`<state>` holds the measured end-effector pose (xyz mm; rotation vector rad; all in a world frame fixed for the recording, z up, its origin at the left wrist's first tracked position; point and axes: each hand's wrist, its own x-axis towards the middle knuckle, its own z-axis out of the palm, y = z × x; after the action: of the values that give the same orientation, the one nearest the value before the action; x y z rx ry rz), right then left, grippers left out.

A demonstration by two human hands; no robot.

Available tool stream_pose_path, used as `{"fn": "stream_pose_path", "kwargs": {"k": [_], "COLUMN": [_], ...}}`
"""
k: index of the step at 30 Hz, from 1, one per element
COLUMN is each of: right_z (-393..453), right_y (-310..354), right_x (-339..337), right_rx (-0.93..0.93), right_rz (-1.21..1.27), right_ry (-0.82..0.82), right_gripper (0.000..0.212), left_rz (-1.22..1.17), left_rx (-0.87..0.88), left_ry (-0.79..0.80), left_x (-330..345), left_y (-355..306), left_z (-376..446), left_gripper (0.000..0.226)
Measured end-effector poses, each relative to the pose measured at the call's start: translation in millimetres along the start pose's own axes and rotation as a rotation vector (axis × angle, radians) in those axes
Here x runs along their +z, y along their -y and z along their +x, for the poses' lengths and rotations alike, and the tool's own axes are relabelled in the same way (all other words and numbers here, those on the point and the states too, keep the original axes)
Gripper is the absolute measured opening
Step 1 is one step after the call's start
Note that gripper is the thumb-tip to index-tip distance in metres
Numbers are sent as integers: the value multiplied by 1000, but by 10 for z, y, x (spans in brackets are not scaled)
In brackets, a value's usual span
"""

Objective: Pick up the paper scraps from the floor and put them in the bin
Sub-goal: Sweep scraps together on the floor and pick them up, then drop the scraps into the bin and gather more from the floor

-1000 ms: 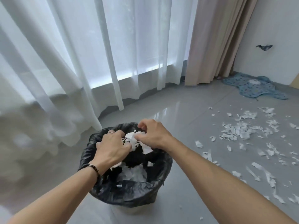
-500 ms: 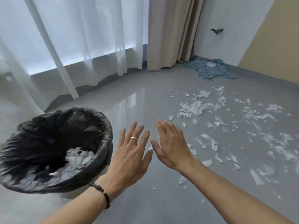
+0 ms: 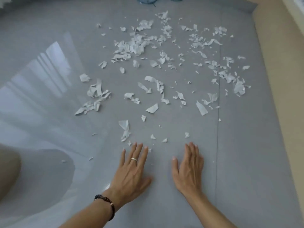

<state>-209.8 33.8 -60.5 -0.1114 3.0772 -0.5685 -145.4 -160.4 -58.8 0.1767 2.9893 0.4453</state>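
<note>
Nearest to me, my left hand (image 3: pixel 131 171) reaches out over the glossy grey tiled floor (image 3: pixel 246 162), palm down, fingers straight and spread, holding nothing; it wears a thin silver ring (image 3: pixel 134 159), and a dark beaded bracelet (image 3: pixel 107 204) circles the wrist. Just to its right my right hand (image 3: pixel 189 168) lies the same way, fingers straight and close together, empty too. I cannot tell whether either palm presses the floor or hovers just above it. A few tiny white bits lie right at the left fingertips (image 3: pixel 139 144), and a crumpled strip sits just beyond them, slightly left. Farther from the left hand, the torn white paper scraps (image 3: pixel 136 46) scatter widely over the floor, thick in a pile far ahead and thinner toward the right, near a beige wall base (image 3: pixel 279 63). Left of the left hand, pale window light glares off the tiles. At the very far edge, beyond the scraps, I see a sliver of blue patterned cloth (image 3: pixel 148 0). The bin is out of my view.
</note>
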Motion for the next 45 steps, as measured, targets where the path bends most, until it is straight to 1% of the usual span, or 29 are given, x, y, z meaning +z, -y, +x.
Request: {"fn": "stream_pose_path", "kwargs": {"k": [2,5,7,9,13,14,15,17,18,19,21,22,23,24,26,28,30,32,34,36,38,39,40,41,43,45], "right_z": [30,162,326,492,699,742,791,888,906,890,756,657,560,473,354,270,185,98,43,42,97,145,202,266,414,544], "right_y": [-305,-474,-401,-227,153,191,206,191,201,248,414,486,528,526,423,273,155,44,-134,-358,-479,-466,-399,-281,71,499], "right_x": [-30,-32,33,117,189,174,166,182,202,232,293,320,337,344,342,302,239,168,116,77,57,60,83,125,252,378], "right_rx": [144,306,304,180,-259,-333,-360,-271,-224,-232,-407,-503,-565,-590,-550,-486,-457,-397,-252,-22,220,279,269,208,14,-211], "right_rz": [-29,-57,-58,-55,85,114,120,87,54,16,1,16,36,52,58,39,19,-1,-50,-129,-178,-191,-192,-177,-113,-11], "right_ry": [-40,-37,-31,-12,145,166,145,82,97,143,244,275,283,260,163,103,80,57,12,-39,-15,20,44,55,49,126], "right_gripper": [65,72,72,70,69,67,66,70,74,78,77,74,70,67,62,60,60,60,61,66,75,78,79,78,74,78], "left_rz": [4,14,22,34,24,9,-6,-44,-68,-94,-122,-108,-76,-34,45,95,127,133,115,94,69,53,37,23,1,-16], "left_rx": [96,168,159,93,-109,-134,-145,-160,-166,-167,-132,-80,-12,56,152,165,140,111,77,42,28,31,37,42,22,-28], "left_ry": [-18,-61,-93,-132,-182,-186,-191,-203,-205,-200,-164,-131,-92,-48,25,41,11,-35,-70,-93,-108,-122,-137,-149,-166,-166], "left_x": [127,210,250,263,146,107,71,-2,-29,-47,-75,-82,-83,-79,-59,-46,-33,-4,17,34,43,51,55,47,10,-44], "left_y": [-30,-122,-162,-102,165,225,272,336,364,397,473,510,543,572,611,625,626,590,505,366,228,192,188,221,382,607], "left_z": [47,248,465,719,1091,1126,1128,1005,883,727,350,155,-22,-172,-349,-329,-141,142,457,729,880,905,894,850,687,452], "left_gripper": [90,88,83,78,70,69,69,68,68,69,76,82,91,100,113,116,108,96,86,81,79,77,77,76,77,83]}}
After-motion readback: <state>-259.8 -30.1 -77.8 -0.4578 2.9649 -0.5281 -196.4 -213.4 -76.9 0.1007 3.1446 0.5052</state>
